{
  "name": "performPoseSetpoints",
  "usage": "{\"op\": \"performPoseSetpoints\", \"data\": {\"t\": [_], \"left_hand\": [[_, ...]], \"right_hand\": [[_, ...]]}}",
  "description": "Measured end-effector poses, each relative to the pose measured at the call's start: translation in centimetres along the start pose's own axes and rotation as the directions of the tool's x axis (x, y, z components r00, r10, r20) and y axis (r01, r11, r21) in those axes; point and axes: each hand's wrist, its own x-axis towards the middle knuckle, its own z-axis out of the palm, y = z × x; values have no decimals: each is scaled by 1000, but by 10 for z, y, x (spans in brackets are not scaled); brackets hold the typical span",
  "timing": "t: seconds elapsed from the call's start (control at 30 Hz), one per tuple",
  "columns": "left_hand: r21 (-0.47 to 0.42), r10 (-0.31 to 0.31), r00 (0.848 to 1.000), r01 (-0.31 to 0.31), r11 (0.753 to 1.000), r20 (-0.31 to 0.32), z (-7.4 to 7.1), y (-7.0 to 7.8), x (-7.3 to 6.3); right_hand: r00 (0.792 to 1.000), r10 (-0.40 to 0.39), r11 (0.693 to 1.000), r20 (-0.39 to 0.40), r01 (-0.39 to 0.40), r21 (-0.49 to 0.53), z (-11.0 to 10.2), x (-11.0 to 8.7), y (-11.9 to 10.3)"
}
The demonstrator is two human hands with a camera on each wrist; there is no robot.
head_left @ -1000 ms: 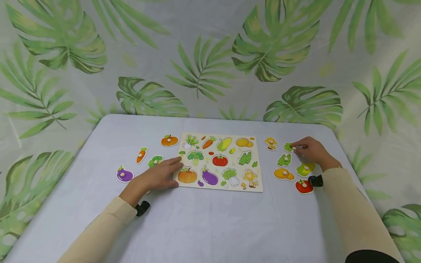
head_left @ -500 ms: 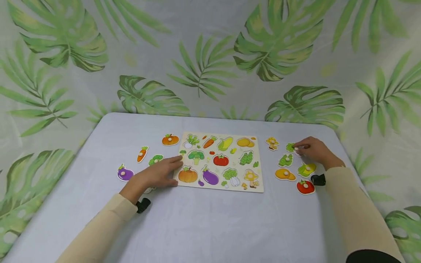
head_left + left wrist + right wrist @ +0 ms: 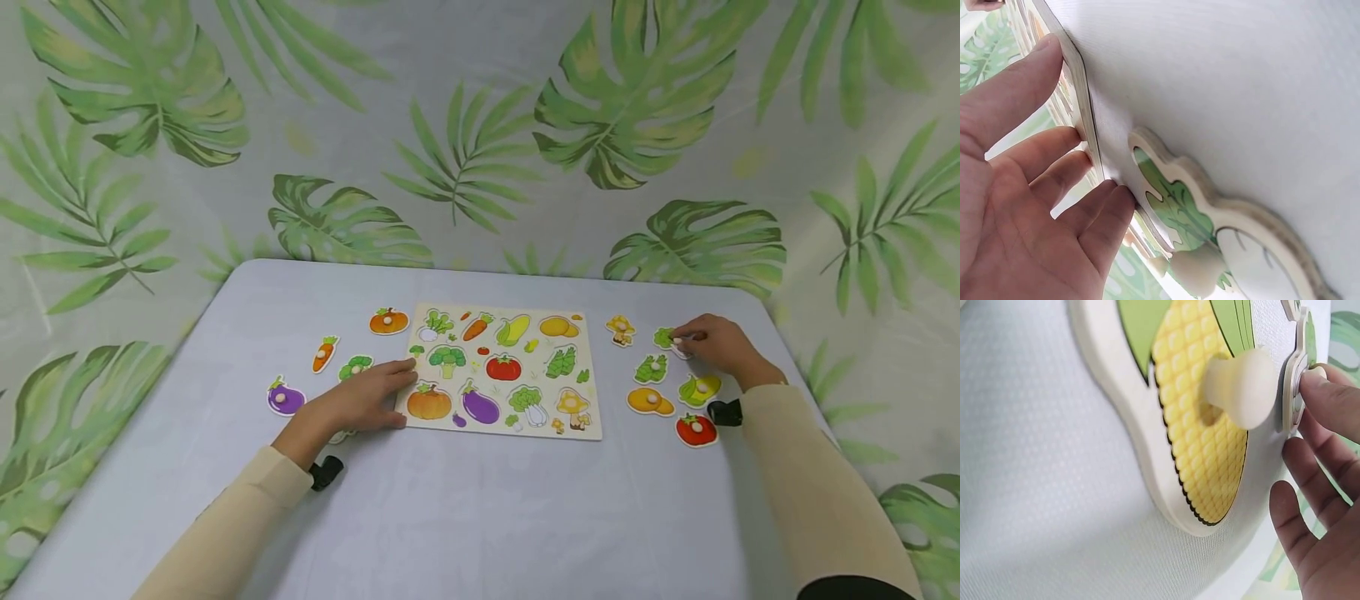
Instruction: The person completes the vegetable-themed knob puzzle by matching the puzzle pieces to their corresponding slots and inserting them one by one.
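In the head view, my left hand rests along the left edge of the wooden vegetable puzzle board. The left wrist view shows its thumb and fingertips touching the board's side, fingers loosely extended. Beside that hand lies a turnip piece, mostly hidden under it in the head view. On the right, my right hand pinches the knob of a bok choy piece between thumb and forefinger, its other fingers spread. The piece stays low at the tablecloth. Nearest below is a corn piece with a round knob.
Left of the board lie pumpkin, carrot, eggplant and broccoli pieces. Mushroom, asparagus-like green, potato and tomato pieces lie on the right. A leaf-patterned curtain hangs behind the table.
My right fingers have shifted slightly at the bok choy piece, and more of its white base shows. The left hand keeps its place on the board; the head view shifts a little.
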Motion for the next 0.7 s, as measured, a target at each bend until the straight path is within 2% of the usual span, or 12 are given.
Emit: {"op": "performPoseSetpoints", "data": {"t": [0.53,0.7], "left_hand": [[-1,-6,1000,6,1000,10,1,0,-2],[-2,3,1000,-3,1000,9,-1,0,-2]], "right_hand": [[999,-11,1000,-48,11,4,4,-2,0],[996,-13,1000,-86,15,15,1,-3,-8]]}}
